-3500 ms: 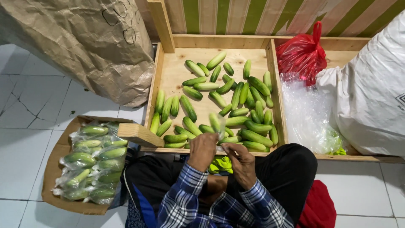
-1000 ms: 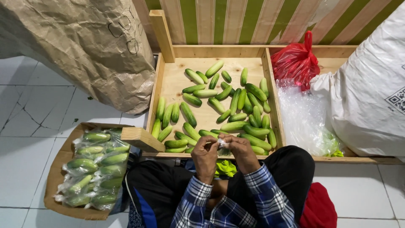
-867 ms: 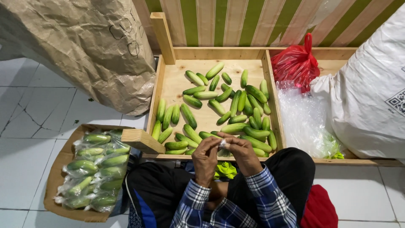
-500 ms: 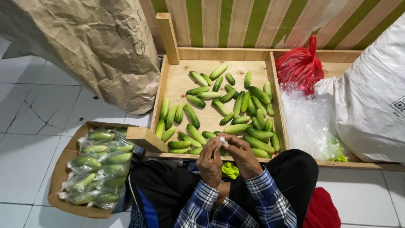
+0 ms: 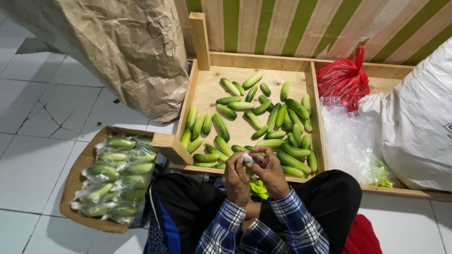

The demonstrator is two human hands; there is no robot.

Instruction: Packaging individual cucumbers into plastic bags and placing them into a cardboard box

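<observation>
Head view, looking straight down. At lower centre of the frame, left hand [image 5: 236,175] and right hand [image 5: 269,170] drawn close together, fingertips of both pinching a small bunched bit of clear plastic [image 5: 246,158] between them; whether a cucumber sits inside it cannot be told. Sleeves in blue and white plaid, black trousers below. Something bright yellow-green [image 5: 258,188] tucked in the lap just under the hands.

Directly above the hands, a shallow wooden tray [image 5: 203,89] with loose green cucumbers [image 5: 265,117] scattered across its centre and right side, a short row lined up along its left edge. To the right, a second compartment with a knotted red plastic bag [image 5: 343,80] at its top and a heap of clear plastic bags [image 5: 346,141] under it. Large white sack [image 5: 416,122] at the right edge of the frame.

At lower left, an open cardboard box [image 5: 75,186] filled with cucumbers wrapped in clear bags [image 5: 117,178]. Crumpled brown paper sack [image 5: 113,44] in the upper left, resting on a white tiled floor [image 5: 37,136]. Green and cream striped wall [image 5: 292,23] along the top.
</observation>
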